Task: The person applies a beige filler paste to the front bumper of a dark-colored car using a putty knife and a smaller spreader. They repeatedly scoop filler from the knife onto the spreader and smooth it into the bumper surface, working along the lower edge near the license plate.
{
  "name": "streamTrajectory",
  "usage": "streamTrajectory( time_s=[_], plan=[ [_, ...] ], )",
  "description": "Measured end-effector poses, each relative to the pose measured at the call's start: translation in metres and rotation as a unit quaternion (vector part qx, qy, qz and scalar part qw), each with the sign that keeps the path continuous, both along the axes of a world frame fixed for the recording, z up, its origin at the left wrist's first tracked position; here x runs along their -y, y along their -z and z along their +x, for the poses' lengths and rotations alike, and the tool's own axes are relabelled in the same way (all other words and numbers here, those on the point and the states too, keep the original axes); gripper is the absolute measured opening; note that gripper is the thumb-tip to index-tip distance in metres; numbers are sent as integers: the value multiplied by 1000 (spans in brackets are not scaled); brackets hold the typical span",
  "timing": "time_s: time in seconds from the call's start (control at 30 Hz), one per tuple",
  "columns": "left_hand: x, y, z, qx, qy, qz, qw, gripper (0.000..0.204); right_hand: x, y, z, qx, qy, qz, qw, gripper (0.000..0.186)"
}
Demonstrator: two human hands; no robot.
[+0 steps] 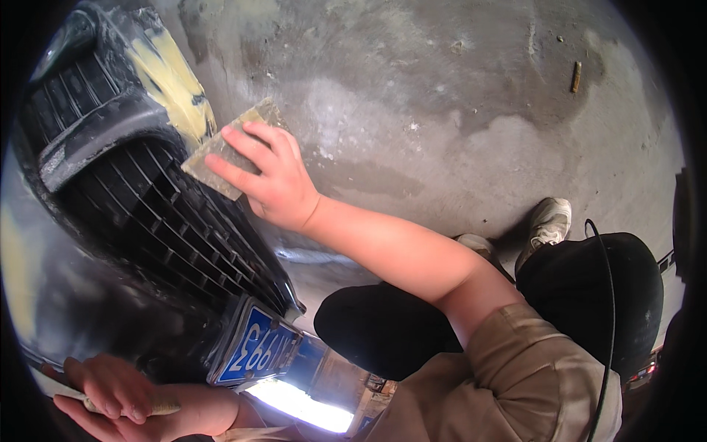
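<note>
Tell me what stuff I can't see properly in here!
Tan plate in the right hand, head view: its underside faces away, so it's hidden.
Flat tool in the left hand, head view: that hand covers part of it.
Left shoe, head view: the right arm gets in front of it.
Brown stick on the floor, head view: too small to tell what it is.

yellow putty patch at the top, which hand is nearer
The right hand, just off the lower end of the yellow putty patch, holding a flat beige slab; the left hand is farther, at lower left.
</note>
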State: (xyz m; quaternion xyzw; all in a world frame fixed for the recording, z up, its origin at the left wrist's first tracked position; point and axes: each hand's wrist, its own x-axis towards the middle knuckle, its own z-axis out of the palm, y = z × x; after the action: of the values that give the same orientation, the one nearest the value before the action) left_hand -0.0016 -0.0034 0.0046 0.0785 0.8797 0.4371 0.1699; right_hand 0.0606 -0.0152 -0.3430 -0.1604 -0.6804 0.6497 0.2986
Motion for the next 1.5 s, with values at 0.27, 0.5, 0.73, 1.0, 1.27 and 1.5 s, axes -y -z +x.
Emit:
streamTrajectory(
  time_s=[0.27, 0.5, 0.73, 1.0, 1.27, 1.5],
  plan=[
    [-4, 7, 6, -78, -16, -10, 997, 39, 25, 0, 38, 23, -83, 23, 996, 66],
    [-30, 38, 32, -197, -158, -142, 957, 43, -65, -36, 21, -40, -2, -215, 976, 59],
    [-41, 48, 49, -131, -148, -201, 959, 41, -175, -82, -3, -300, -200, -306, 881, 56],
    [-19, 23, 14, -46, -76, 38, 995, 42, -115, -12, -6, -110, -63, -35, 991, 49],
    [-3, 3, 13, -49, -80, 25, 995, 41, -74, 44, 4, -181, -92, 170, 964, 38],
    [4, -4, 10, -52, -33, -58, 996, 36, -71, 57, -19, -239, -94, 178, 950, 39]
  ],
)
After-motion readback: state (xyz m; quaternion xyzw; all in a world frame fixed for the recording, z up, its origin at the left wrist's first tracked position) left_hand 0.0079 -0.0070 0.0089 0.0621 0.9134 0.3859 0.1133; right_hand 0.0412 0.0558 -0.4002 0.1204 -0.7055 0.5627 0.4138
